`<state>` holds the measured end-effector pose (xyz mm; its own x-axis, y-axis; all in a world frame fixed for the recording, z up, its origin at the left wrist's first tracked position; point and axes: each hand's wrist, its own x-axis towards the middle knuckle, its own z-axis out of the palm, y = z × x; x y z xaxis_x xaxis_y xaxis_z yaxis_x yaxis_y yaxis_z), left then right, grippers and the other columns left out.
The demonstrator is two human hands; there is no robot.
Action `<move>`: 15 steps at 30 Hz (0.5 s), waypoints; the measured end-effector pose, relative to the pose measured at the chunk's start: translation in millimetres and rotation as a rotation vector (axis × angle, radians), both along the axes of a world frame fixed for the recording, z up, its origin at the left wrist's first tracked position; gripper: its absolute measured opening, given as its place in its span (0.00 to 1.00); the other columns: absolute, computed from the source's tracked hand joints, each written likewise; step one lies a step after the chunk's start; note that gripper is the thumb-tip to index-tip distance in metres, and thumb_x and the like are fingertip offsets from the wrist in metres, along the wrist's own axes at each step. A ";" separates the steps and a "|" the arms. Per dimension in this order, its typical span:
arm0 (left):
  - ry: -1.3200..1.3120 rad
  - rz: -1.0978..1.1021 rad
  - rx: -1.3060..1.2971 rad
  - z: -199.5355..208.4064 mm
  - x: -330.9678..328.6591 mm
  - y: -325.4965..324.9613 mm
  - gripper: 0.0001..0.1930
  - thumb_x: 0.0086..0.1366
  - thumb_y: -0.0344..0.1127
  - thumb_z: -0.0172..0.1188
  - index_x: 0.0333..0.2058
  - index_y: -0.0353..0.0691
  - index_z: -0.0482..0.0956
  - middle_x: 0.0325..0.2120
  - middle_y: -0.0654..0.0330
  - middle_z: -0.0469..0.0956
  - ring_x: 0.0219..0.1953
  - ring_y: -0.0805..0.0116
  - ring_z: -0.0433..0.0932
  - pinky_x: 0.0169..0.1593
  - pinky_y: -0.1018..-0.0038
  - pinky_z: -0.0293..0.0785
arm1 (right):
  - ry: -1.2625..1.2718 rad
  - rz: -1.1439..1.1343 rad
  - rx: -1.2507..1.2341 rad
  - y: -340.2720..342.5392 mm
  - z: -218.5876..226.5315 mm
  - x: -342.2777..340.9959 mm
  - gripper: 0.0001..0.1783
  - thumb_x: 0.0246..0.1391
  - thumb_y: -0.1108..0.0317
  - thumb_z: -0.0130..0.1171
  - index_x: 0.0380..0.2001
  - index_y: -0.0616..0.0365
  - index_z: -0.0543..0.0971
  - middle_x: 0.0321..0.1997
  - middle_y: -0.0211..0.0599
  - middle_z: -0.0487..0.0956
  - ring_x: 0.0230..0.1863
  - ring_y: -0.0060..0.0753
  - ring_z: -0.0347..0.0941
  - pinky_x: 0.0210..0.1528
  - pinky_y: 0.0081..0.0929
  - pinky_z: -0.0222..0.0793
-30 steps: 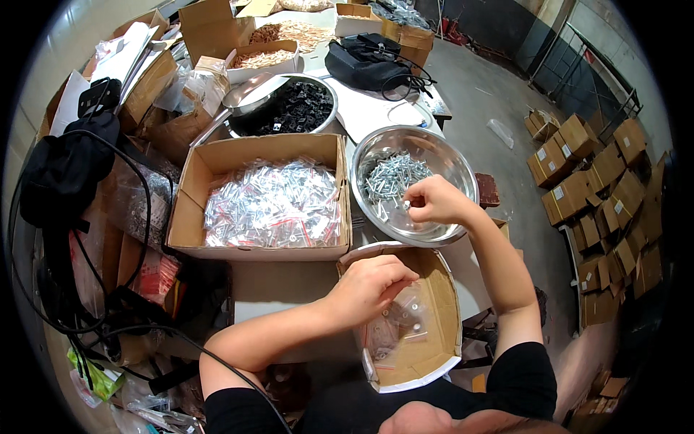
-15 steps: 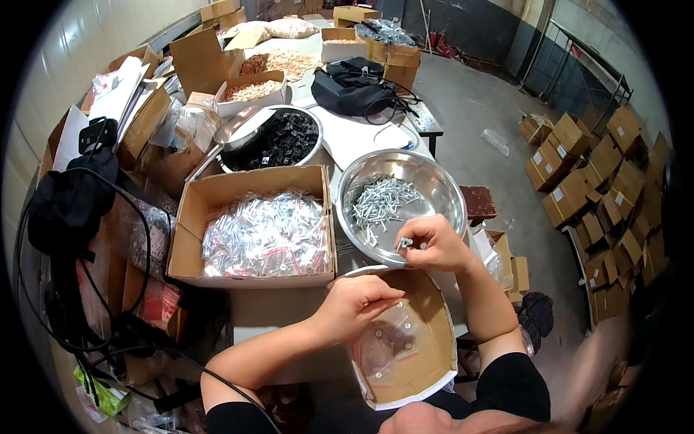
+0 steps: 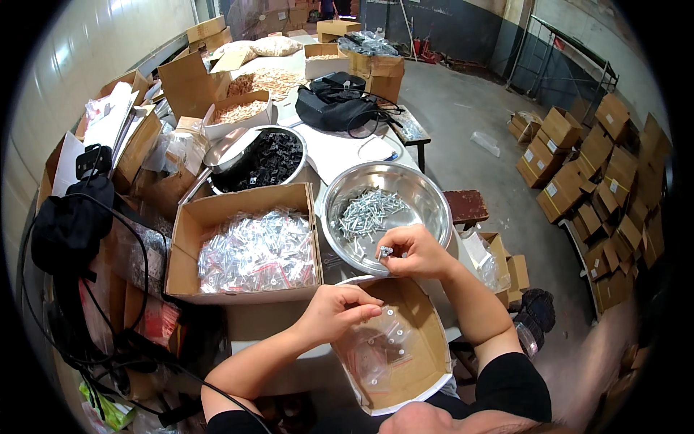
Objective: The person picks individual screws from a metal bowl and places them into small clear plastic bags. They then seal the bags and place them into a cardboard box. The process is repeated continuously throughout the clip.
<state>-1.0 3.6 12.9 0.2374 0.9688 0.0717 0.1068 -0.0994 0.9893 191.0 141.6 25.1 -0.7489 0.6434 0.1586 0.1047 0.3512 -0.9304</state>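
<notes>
A workshop or small factory floor; the long table (image 3: 340,154) carries small parts in bulk, with a steel bowl (image 3: 428,206) of screws (image 3: 370,213), a heap of black parts (image 3: 271,160), a big box (image 3: 242,297) piled with clear bags (image 3: 256,249) and a loose spread of wood-coloured pegs (image 3: 280,81); pale, lumpy sacks (image 3: 277,46) lie at its far end; beyond it runs a bare grey floor (image 3: 466,170), with brown cartons (image 3: 563,130) stacked along the right side, several of them labelled; a metal frame (image 3: 564,52) stands by a wall (image 3: 459,37) painted dark below and pale above, its paint scuffed
</notes>
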 end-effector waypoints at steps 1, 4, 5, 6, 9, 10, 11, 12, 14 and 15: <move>0.026 -0.007 0.011 0.3 -0.6 -0.3 0.09 0.59 0.34 0.67 0.34 0.33 0.85 0.24 0.57 0.81 0.26 0.76 0.77 0.32 0.78 0.73 | -0.008 -0.010 -0.047 -0.3 1.1 0.3 0.10 0.46 0.74 0.62 0.34 0.65 0.81 0.26 0.29 0.79 0.28 0.13 0.70 0.29 0.17 0.67; 0.113 -0.009 0.062 5.5 -0.9 -2.5 0.09 0.60 0.34 0.65 0.34 0.34 0.84 0.24 0.57 0.81 0.26 0.75 0.77 0.32 0.77 0.73 | 0.001 -0.011 -0.120 -1.8 6.0 -0.3 0.09 0.46 0.75 0.62 0.34 0.65 0.81 0.25 0.27 0.79 0.27 0.12 0.69 0.28 0.16 0.66; 0.137 -0.008 0.087 5.8 -0.9 -2.1 0.09 0.61 0.34 0.65 0.35 0.34 0.84 0.25 0.58 0.81 0.26 0.75 0.78 0.32 0.77 0.74 | 0.002 -0.011 -0.111 -2.0 6.4 -0.4 0.09 0.46 0.75 0.62 0.34 0.65 0.81 0.25 0.27 0.78 0.27 0.12 0.69 0.28 0.16 0.66; 0.160 -0.006 0.112 5.9 -0.8 -1.9 0.09 0.61 0.34 0.65 0.36 0.34 0.84 0.25 0.58 0.82 0.27 0.75 0.78 0.33 0.78 0.74 | 0.002 -0.010 -0.102 -2.3 6.7 -0.3 0.09 0.47 0.75 0.62 0.34 0.65 0.81 0.25 0.27 0.78 0.27 0.12 0.69 0.28 0.16 0.66; 0.151 -0.008 0.032 7.2 0.1 -1.9 0.10 0.62 0.34 0.64 0.39 0.34 0.84 0.26 0.59 0.82 0.28 0.77 0.78 0.34 0.78 0.75 | -0.012 -0.007 -0.092 -1.9 6.3 0.2 0.09 0.47 0.74 0.63 0.34 0.64 0.81 0.25 0.27 0.78 0.27 0.12 0.69 0.29 0.16 0.66; 0.136 -0.009 -0.020 7.7 0.3 -2.1 0.11 0.63 0.34 0.64 0.40 0.34 0.84 0.26 0.59 0.83 0.29 0.78 0.78 0.35 0.79 0.75 | -0.019 -0.005 -0.091 -1.3 5.7 0.2 0.09 0.47 0.74 0.63 0.34 0.64 0.81 0.25 0.27 0.78 0.27 0.12 0.69 0.29 0.17 0.66; 0.133 -0.028 -0.038 7.1 -0.4 -1.7 0.11 0.63 0.34 0.63 0.41 0.34 0.83 0.27 0.59 0.83 0.29 0.79 0.78 0.35 0.79 0.75 | -0.002 0.009 -0.074 -0.7 4.4 -0.1 0.08 0.47 0.76 0.62 0.33 0.64 0.80 0.27 0.27 0.78 0.27 0.12 0.70 0.27 0.15 0.66; 0.128 -0.048 -0.056 5.9 -1.4 -0.7 0.12 0.63 0.34 0.63 0.43 0.35 0.83 0.28 0.59 0.83 0.30 0.79 0.78 0.35 0.80 0.75 | 0.013 0.022 -0.057 0.1 3.0 -0.1 0.07 0.48 0.77 0.61 0.33 0.64 0.80 0.28 0.27 0.78 0.27 0.12 0.70 0.25 0.14 0.66; 0.133 -0.060 -0.078 8.0 -1.7 -0.8 0.12 0.64 0.34 0.62 0.44 0.35 0.82 0.29 0.59 0.83 0.30 0.80 0.77 0.36 0.80 0.75 | 0.026 0.034 -0.041 0.5 3.3 0.0 0.06 0.48 0.79 0.60 0.32 0.64 0.79 0.30 0.28 0.77 0.27 0.13 0.71 0.24 0.13 0.66; 0.143 -0.052 -0.083 12.2 -1.0 -2.7 0.13 0.64 0.34 0.62 0.44 0.35 0.82 0.29 0.59 0.83 0.30 0.80 0.77 0.36 0.80 0.75 | 0.022 0.032 -0.043 0.3 3.6 0.2 0.06 0.48 0.79 0.59 0.32 0.65 0.79 0.30 0.28 0.77 0.27 0.13 0.71 0.24 0.13 0.66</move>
